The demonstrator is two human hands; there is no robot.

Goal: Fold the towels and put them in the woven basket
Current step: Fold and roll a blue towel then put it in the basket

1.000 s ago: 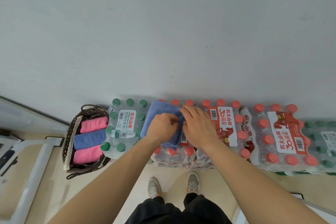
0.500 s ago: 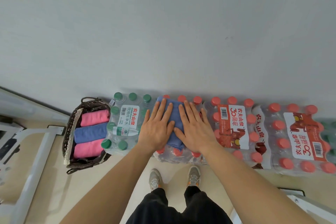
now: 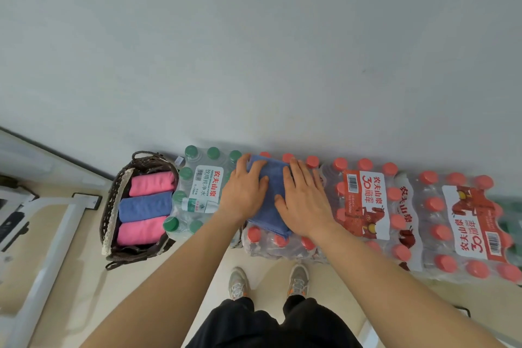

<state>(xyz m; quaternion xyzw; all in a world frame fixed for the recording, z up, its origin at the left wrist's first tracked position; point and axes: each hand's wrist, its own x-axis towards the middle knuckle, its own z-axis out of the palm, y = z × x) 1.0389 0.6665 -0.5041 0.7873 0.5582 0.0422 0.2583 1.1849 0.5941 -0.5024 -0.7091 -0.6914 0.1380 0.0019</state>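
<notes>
A folded blue towel (image 3: 272, 192) lies on top of shrink-wrapped packs of red-capped water bottles (image 3: 364, 200). My left hand (image 3: 244, 191) lies flat on the towel's left side with straight fingers. My right hand (image 3: 303, 198) presses flat on its right side. To the left stands a dark woven basket (image 3: 113, 206); inside it lie a pink towel (image 3: 151, 183), a blue towel (image 3: 145, 206) and another pink towel (image 3: 139, 230), all folded side by side.
A pack of green-capped bottles (image 3: 197, 192) sits between the basket and the towel. More red-capped packs (image 3: 463, 223) run to the right along a grey wall. A white metal frame (image 3: 48, 248) stands on the floor at the left. My shoes (image 3: 268, 281) are below.
A second ago both hands pinched the towel's edge; then they flattened on it. Since half a second ago they have slid slightly apart, baring more of the towel's middle.
</notes>
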